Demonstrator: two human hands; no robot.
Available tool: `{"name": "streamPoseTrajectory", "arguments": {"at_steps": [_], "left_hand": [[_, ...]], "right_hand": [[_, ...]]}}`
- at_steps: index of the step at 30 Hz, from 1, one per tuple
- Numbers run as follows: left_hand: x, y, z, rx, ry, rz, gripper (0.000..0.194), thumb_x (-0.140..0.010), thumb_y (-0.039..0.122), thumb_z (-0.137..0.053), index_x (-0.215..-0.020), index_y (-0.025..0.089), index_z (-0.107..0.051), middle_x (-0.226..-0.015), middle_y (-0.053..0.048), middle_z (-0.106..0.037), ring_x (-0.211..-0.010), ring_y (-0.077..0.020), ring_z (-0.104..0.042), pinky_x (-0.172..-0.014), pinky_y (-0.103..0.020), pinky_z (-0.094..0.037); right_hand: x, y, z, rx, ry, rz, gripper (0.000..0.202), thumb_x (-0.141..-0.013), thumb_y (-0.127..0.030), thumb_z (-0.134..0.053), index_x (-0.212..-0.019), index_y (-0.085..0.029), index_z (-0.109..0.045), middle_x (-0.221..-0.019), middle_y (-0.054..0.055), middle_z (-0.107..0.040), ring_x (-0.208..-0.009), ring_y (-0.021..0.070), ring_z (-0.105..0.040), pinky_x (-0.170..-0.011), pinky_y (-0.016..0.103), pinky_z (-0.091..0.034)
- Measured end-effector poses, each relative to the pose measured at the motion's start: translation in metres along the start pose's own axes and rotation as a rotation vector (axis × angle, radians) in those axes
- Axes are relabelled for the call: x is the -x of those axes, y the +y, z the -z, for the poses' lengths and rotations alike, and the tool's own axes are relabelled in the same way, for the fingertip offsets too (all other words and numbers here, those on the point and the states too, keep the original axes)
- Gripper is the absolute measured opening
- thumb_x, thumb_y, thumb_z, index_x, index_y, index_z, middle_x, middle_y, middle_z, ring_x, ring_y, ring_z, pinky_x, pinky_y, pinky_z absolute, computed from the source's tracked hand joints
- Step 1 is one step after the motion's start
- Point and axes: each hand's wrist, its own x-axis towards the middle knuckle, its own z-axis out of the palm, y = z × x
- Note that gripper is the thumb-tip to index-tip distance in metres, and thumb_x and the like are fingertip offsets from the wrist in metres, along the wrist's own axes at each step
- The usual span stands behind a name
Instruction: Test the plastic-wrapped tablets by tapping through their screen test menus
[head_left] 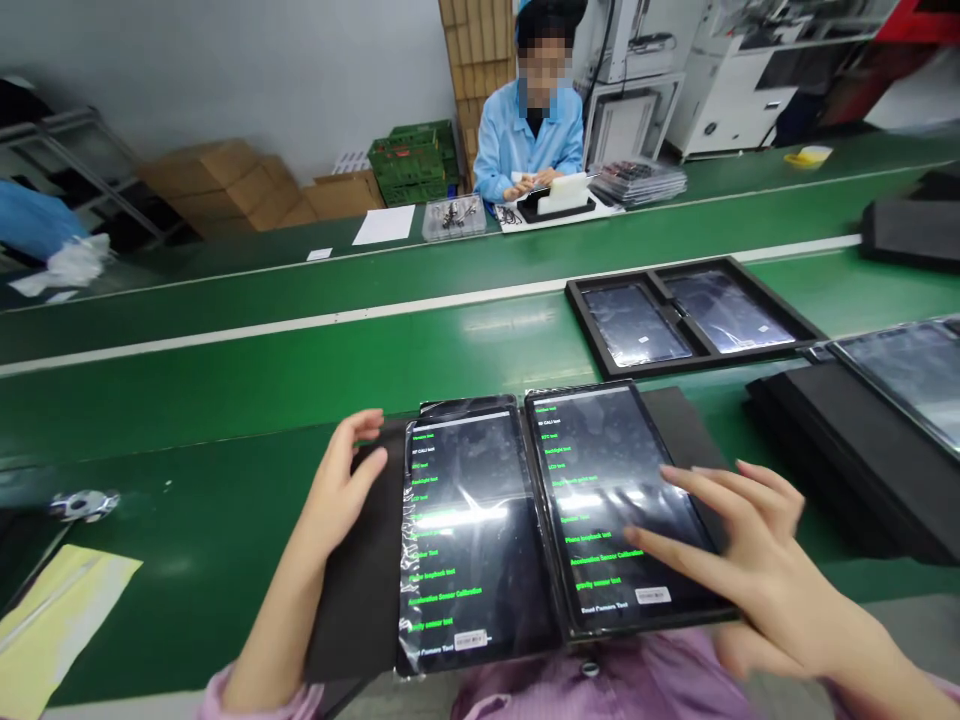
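Two tablets lie side by side before me on black foam [349, 590]. The left tablet [465, 560] and the right tablet [600, 480] both show lists of mostly green test names on dark screens. Each bears a small white barcode label near its bottom edge. My left hand [345, 490], thumb and fingers apart, is beside the left tablet over the foam and holds nothing. Over the right tablet, my right hand [757, 550] has its fingers spread, with fingertips at the screen; whether they touch it, I cannot tell.
Ahead, a black foam tray [705, 352] holds two film-covered tablets on the green bench [262, 350]. Stacked black foam [825, 450] stands at right. A yellow sheet [67, 620] lies at left. Across the bench sits a co-worker in blue [491, 150], near a parts box [455, 218].
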Motion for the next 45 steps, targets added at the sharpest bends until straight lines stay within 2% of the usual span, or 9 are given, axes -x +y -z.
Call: {"name": "streamPoseTrajectory", "arguments": {"at_steps": [4,8,12,17,21,26,34,40,45], "left_hand": [[0.067,-0.002,0.010,-0.125,-0.147,0.028,0.064,-0.097,0.050,-0.049,-0.155,0.029,-0.031,-0.151,-0.016,-0.052,-0.128,-0.0346,-0.057,-0.109,-0.057,-0.044],[0.091,-0.003,0.004,-0.228,-0.252,-0.047,0.070,-0.102,0.046,-0.045,-0.161,0.033,-0.010,-0.158,-0.017,-0.043,-0.134,-0.0350,-0.052,-0.111,-0.059,-0.041],[0.089,-0.005,-0.004,-0.395,-0.246,-0.104,0.079,-0.098,0.051,-0.051,-0.162,0.030,-0.010,-0.155,-0.018,-0.044,-0.127,-0.0369,-0.053,-0.107,-0.061,-0.042],[0.086,-0.007,-0.006,-0.313,-0.142,-0.147,0.058,-0.104,0.047,-0.037,-0.159,0.030,-0.026,-0.150,-0.014,-0.051,-0.121,-0.0326,-0.058,-0.103,-0.055,-0.047],[0.085,-0.003,-0.006,-0.322,0.047,-0.348,0.033,-0.103,0.032,-0.045,-0.130,0.030,-0.062,-0.127,-0.009,-0.068,-0.114,-0.0309,-0.064,-0.099,-0.047,-0.050],[0.086,0.005,-0.009,-0.345,0.067,-0.586,0.031,-0.096,0.019,-0.053,-0.120,0.029,-0.071,-0.099,-0.004,-0.078,-0.085,-0.0266,-0.071,-0.079,-0.041,-0.055],[0.083,0.010,-0.007,-0.273,0.000,-0.686,0.030,-0.102,0.027,-0.048,-0.119,0.023,-0.071,-0.099,-0.006,-0.077,-0.086,-0.0243,-0.069,-0.078,-0.037,-0.055],[0.082,0.007,0.005,-0.403,-0.143,-0.762,0.035,-0.105,0.034,-0.042,-0.126,0.026,-0.069,-0.106,-0.004,-0.080,-0.102,-0.0261,-0.069,-0.093,-0.041,-0.046],[0.033,0.047,0.001,-0.491,-0.303,-0.650,0.042,-0.106,0.041,-0.039,-0.140,0.028,-0.060,-0.142,-0.004,-0.067,-0.130,-0.0270,-0.060,-0.119,-0.048,-0.030]], "right_hand": [[-0.016,0.006,-0.016,-0.003,-0.005,-0.009,0.080,-0.100,-0.078,-0.013,-0.124,-0.036,-0.077,-0.154,0.012,-0.047,-0.128,0.0408,-0.047,-0.110,0.070,-0.019],[-0.016,0.030,-0.009,-0.067,0.149,-0.059,0.080,-0.100,-0.077,-0.014,-0.117,-0.033,-0.079,-0.148,0.013,-0.051,-0.124,0.0423,-0.049,-0.110,0.069,-0.023],[-0.019,0.059,-0.010,-0.194,0.232,-0.137,0.077,-0.104,-0.067,-0.011,-0.102,-0.026,-0.076,-0.129,0.013,-0.060,-0.115,0.0389,-0.057,-0.107,0.063,-0.034],[-0.029,0.062,-0.027,-0.369,0.176,-0.147,0.069,-0.108,-0.061,-0.015,-0.092,-0.024,-0.071,-0.107,0.009,-0.066,-0.100,0.0293,-0.062,-0.106,0.056,-0.036],[-0.035,0.051,-0.032,-0.312,0.046,-0.110,0.070,-0.107,-0.063,-0.017,-0.107,-0.027,-0.077,-0.127,0.012,-0.061,-0.114,0.0333,-0.055,-0.105,0.059,-0.032],[-0.040,0.041,-0.032,-0.213,-0.047,-0.037,0.077,-0.105,-0.068,-0.013,-0.116,-0.031,-0.079,-0.144,0.014,-0.049,-0.124,0.0385,-0.043,-0.107,0.068,-0.026],[-0.040,0.042,-0.036,-0.199,-0.027,-0.039,0.073,-0.103,-0.073,-0.016,-0.121,-0.035,-0.076,-0.144,0.012,-0.049,-0.126,0.0375,-0.046,-0.112,0.069,-0.019],[-0.030,0.066,-0.033,-0.377,0.117,-0.309,0.073,-0.103,-0.074,-0.016,-0.123,-0.029,-0.069,-0.136,0.013,-0.057,-0.130,0.0372,-0.050,-0.115,0.062,-0.029],[-0.071,0.107,-0.047,-0.577,0.009,-0.465,0.064,-0.099,-0.076,-0.037,-0.130,-0.029,-0.067,-0.138,0.012,-0.061,-0.136,0.0346,-0.050,-0.118,0.055,-0.036]]}}
